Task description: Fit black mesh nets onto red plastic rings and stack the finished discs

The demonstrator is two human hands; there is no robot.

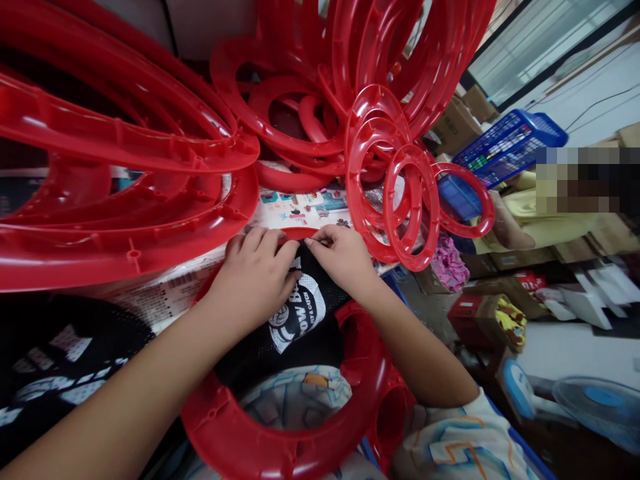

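A red plastic ring (pixel 295 450) leans on my lap, and black mesh fabric (pixel 317 347) with white printed lettering is stretched over its far part. My left hand (pixel 257 273) has its fingers curled over the ring's far edge and grips the fabric there. Close beside it, my right hand (pixel 343 257) pinches the fabric's edge at the same rim between thumb and fingers. The near part of the ring is bare, and patterned clothing shows through its opening. More black printed mesh (pixel 75 353) lies to the left.
Large red rings (pixel 125 143) are stacked at the left, and more red rings (pixel 390 193) are piled at the back. Beyond, at the right, are a blue plastic basket (pixel 505 150), a person in yellow (pixel 540 220), cardboard boxes (pixel 470 313) and a fan (pixel 595 400).
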